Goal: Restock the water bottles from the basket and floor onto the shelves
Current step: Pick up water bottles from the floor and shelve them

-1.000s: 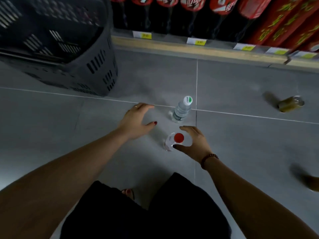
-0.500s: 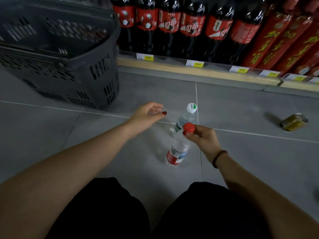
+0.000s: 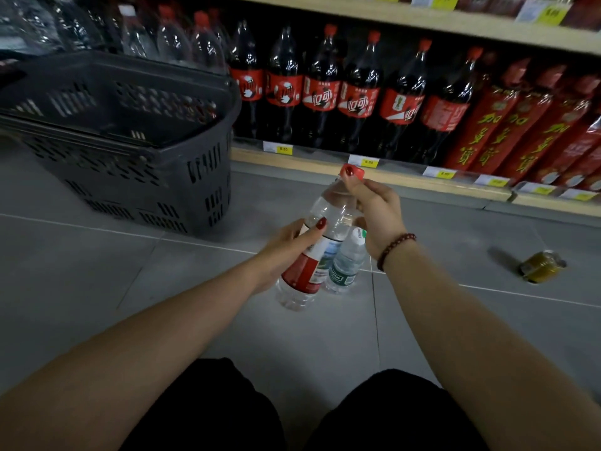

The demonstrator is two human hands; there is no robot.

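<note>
A clear water bottle with a red cap and red label (image 3: 328, 216) is lifted off the floor and tilted. My right hand (image 3: 374, 209) grips its neck just under the cap. My left hand (image 3: 286, 252) wraps round its middle at the label. A smaller water bottle with a white cap and green label (image 3: 346, 265) stands on the floor tiles just behind it, partly hidden by my right wrist. The dark grey basket (image 3: 195, 170) stands on the floor to the left. Clear water bottles (image 3: 172, 40) fill the bottom shelf behind the basket.
Large cola bottles (image 3: 357, 92) and red boxes (image 3: 507, 131) line the bottom shelf (image 3: 325, 166), which has yellow price tags. A gold can (image 3: 541, 266) lies on its side on the floor at the right. My knees are at the bottom edge.
My right hand has raised the red-capped bottle from the floor. My left hand has moved in and taken hold of its body. The view has tilted up toward the shelf.
</note>
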